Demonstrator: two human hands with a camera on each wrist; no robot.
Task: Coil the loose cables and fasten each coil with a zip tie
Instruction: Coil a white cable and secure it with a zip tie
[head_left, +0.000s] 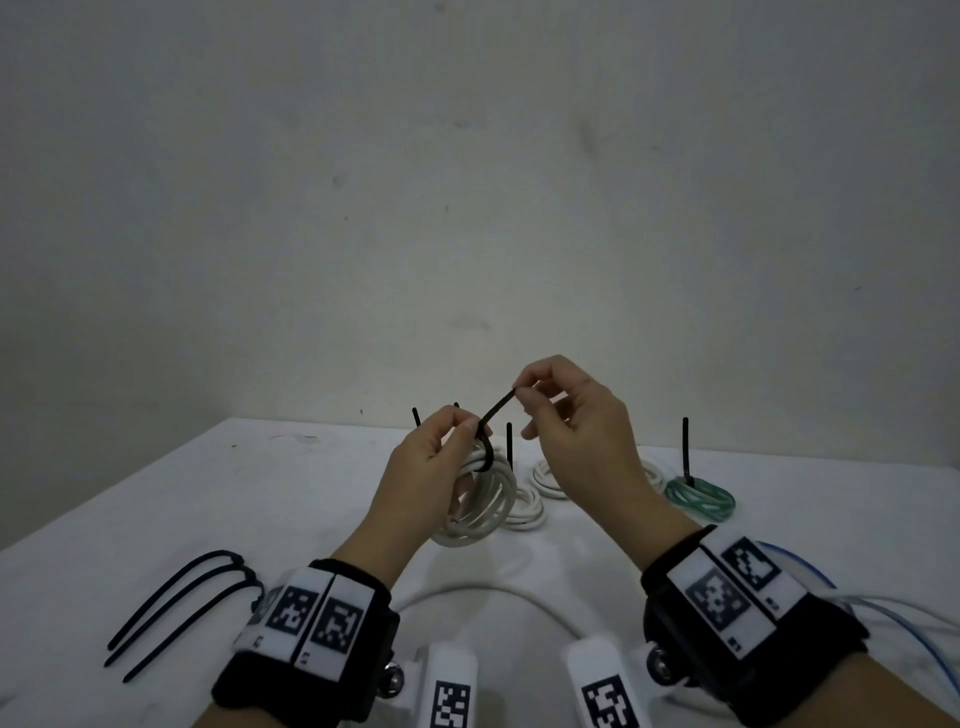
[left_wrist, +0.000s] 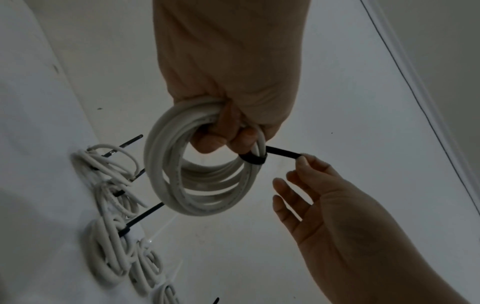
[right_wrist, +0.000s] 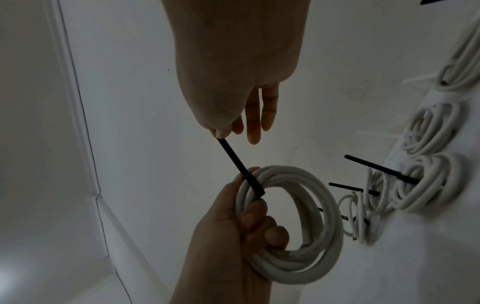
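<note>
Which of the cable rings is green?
The green cable coil lying on the white table, off to the right, with a black zip tie sticking straight up from it. All the other coils are white.

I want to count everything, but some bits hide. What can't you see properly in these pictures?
- Zip tie head: every view, left hand fingers cover where it locks.
- White coil: head view, left hand hides part.
- Back coils: head view, right hand blocks them; count unclear.
- Blue cable: head view, cut off by the right edge.
- Spare ties: head view, wristband hides their ends.
</note>
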